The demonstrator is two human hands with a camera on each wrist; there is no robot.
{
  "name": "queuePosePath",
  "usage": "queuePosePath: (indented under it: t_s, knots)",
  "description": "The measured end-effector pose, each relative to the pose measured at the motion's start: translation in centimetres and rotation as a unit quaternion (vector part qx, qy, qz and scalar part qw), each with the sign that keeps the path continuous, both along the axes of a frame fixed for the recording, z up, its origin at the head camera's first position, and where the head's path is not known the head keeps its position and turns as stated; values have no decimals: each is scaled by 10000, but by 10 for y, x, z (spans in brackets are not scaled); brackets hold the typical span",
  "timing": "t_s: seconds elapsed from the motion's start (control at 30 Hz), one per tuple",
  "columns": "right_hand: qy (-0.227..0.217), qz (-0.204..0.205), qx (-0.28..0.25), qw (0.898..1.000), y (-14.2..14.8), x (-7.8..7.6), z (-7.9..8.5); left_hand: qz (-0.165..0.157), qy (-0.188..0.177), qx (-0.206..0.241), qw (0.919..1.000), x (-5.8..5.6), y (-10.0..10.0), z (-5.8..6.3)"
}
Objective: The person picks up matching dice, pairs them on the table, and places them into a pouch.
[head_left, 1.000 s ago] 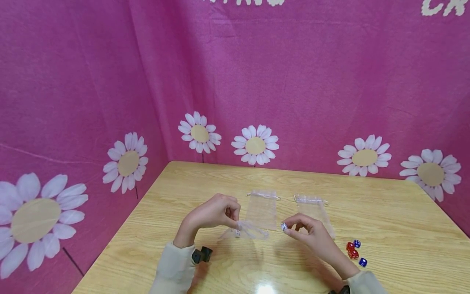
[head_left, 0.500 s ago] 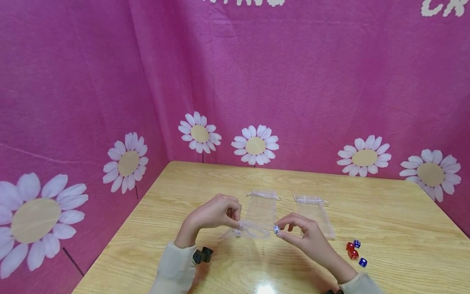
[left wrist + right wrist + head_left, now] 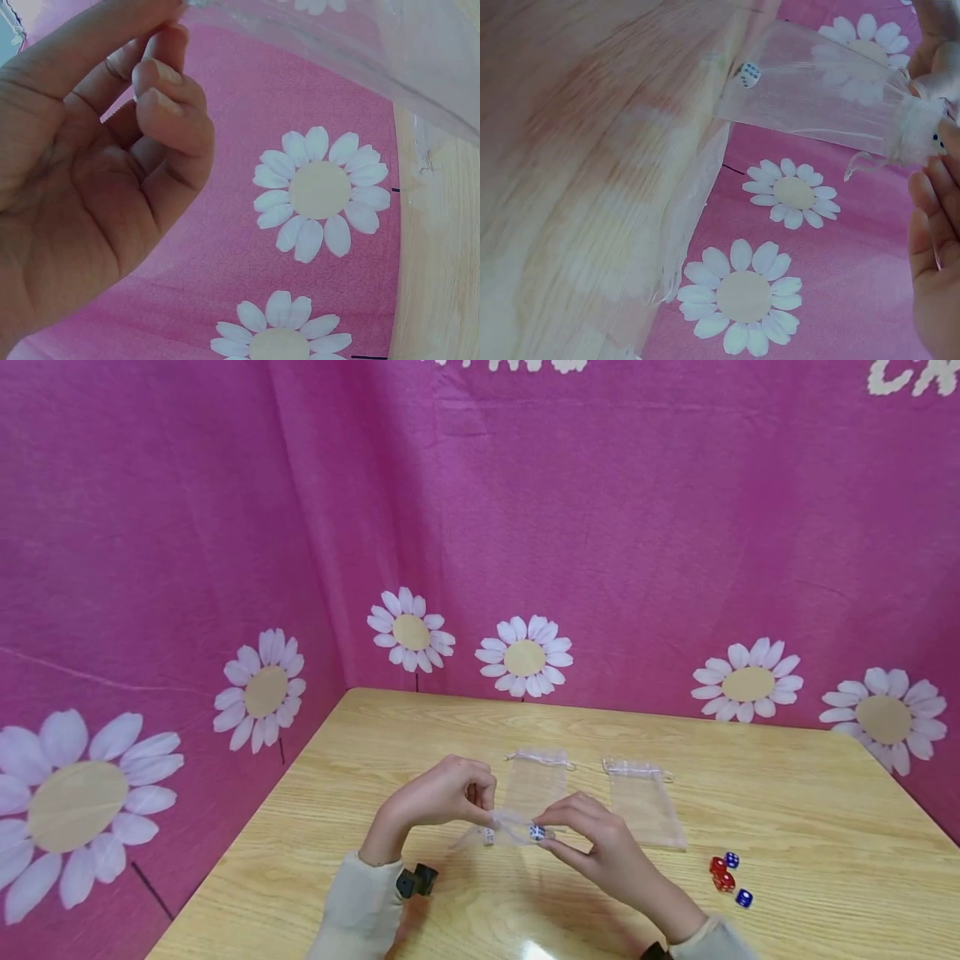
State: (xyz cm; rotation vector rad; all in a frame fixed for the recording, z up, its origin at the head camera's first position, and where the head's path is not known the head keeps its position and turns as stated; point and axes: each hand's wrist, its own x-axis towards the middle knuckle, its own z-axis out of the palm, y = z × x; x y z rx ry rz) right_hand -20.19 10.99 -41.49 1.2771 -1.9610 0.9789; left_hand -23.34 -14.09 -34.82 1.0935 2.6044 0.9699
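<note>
The left hand (image 3: 450, 789) pinches a sheer bag (image 3: 810, 97) with a white die (image 3: 748, 74) inside; the right hand (image 3: 600, 843) pinches a second die (image 3: 537, 832) at its mouth. Two flat bags (image 3: 647, 806) lie towards the bench's (image 3: 360, 760) far edge, coloured dice (image 3: 724, 882) towards its right.

Head view faces forward-down; closer wrist views share the pink backdrop (image 3: 229, 232).

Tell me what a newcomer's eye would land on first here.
Probably the pink cloth behind the table, with its big white daisies. Then the hands above the table: the left hand pinches a sheer bag with a die inside, and the right hand holds a second die at the bag's mouth. Red dice and blue dice lie to the right.
</note>
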Motion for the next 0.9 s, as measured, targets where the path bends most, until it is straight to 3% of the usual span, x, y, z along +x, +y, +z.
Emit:
queuePosePath:
  t_s: [0.17,0.53,0.67,0.77,0.9]
  knots:
    - [224,-167,89,9996,3,0,0,-50,46,8,10000,1,5,2]
    - [-93,-315,119,9994,14,6,0,-152,217,114,9996,2,12,3]
    - [-470,-544,-15,9974,22,9,0,-28,220,250,9994,3,14,2]
    - [-987,-767,-29,9922,31,12,-1,56,143,453,9989,4,15,1]
    - [-1463,-735,-97,9865,41,15,-2,42,7,685,9976,5,18,-4]
